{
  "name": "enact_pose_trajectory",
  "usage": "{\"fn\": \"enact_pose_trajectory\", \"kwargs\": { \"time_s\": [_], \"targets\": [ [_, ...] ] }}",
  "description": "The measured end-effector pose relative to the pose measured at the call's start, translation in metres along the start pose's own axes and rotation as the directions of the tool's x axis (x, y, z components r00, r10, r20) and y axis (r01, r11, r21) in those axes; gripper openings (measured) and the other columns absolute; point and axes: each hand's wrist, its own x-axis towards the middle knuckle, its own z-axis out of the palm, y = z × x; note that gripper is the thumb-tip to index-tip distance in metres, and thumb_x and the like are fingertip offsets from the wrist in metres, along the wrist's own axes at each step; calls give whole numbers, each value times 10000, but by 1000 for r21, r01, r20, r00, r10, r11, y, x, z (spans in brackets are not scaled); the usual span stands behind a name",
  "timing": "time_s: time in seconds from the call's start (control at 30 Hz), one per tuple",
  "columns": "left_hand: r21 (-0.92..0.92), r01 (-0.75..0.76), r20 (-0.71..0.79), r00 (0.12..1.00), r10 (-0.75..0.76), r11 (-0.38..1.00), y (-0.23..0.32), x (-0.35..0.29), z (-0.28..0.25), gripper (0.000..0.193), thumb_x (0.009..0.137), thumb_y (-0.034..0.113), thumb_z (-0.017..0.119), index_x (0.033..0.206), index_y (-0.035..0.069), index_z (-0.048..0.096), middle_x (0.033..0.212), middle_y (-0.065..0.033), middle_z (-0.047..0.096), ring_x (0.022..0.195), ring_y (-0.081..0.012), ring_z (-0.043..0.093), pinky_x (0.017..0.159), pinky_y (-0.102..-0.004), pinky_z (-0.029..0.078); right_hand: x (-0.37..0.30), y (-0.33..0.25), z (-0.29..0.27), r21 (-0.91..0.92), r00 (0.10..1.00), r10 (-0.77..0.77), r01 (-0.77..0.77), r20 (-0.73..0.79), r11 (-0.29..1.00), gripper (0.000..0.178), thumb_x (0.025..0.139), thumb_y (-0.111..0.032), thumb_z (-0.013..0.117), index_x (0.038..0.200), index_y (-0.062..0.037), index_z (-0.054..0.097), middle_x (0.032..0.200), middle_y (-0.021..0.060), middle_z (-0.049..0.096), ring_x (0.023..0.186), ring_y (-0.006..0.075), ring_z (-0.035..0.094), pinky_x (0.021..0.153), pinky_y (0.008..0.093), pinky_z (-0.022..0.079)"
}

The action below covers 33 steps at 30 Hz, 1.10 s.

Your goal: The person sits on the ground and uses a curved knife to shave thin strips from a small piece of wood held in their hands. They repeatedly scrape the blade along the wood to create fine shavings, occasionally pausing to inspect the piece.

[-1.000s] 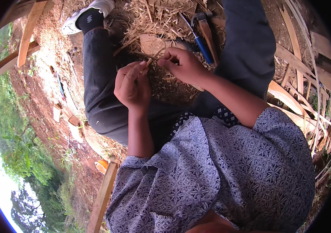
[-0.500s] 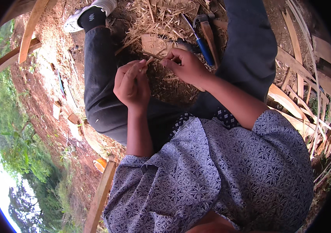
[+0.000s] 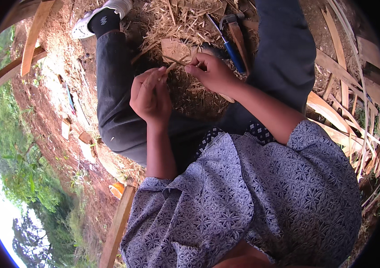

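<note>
Dirt ground (image 3: 194, 103), hands (image 3: 151, 99) (image 3: 215, 75) tight on thin sticks (image 3: 173, 60).

Left of the blue-handled tool (image 3: 234, 57), the right hand (image 3: 212, 73) hid one end of a thin stick (image 3: 172, 59). Farther left of the tool, the left hand (image 3: 151, 96) covered the lower part of a pale sliver (image 3: 170, 68). Just left of the tool, a dark object (image 3: 214, 50) was too shadowed to identify. Well up and left of the tool, the view's upper edge cut off a white shoe (image 3: 82, 27).
</note>
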Motion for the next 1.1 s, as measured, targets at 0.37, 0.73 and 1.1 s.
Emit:
{"fn": "enact_pose_trajectory", "kwargs": {
  "time_s": [0.37,0.73,1.1],
  "targets": [
    [-26,44,-52,998,-45,999,2,-1,2,240,830,-145,693,1010,5,738,922,-129,718,847,-217,716,757,-308,574,12,48,1,-207,984,-119,90,-134,974,261,997,-302,661,951,-49,619,651,0,591,457,94,547,448,268,428],
    [-43,38,-52,998,-40,998,-1,-2,2,259,835,-151,685,1027,11,750,898,-119,704,838,-210,710,756,-302,568,-8,-6,-6,58,988,144,-148,60,987,277,1008,-322,680,1015,-53,613,645,-30,552,455,56,485,417,250,378],
    [11,-5,-6,1000,5,1000,-4,1,-4,174,927,-104,644,1070,-28,705,971,-154,714,892,-234,724,799,-328,616,-5,-6,0,55,996,78,-80,48,995,260,1018,-308,666,988,-55,616,620,-20,550,433,67,507,403,261,369]
  ]
}}
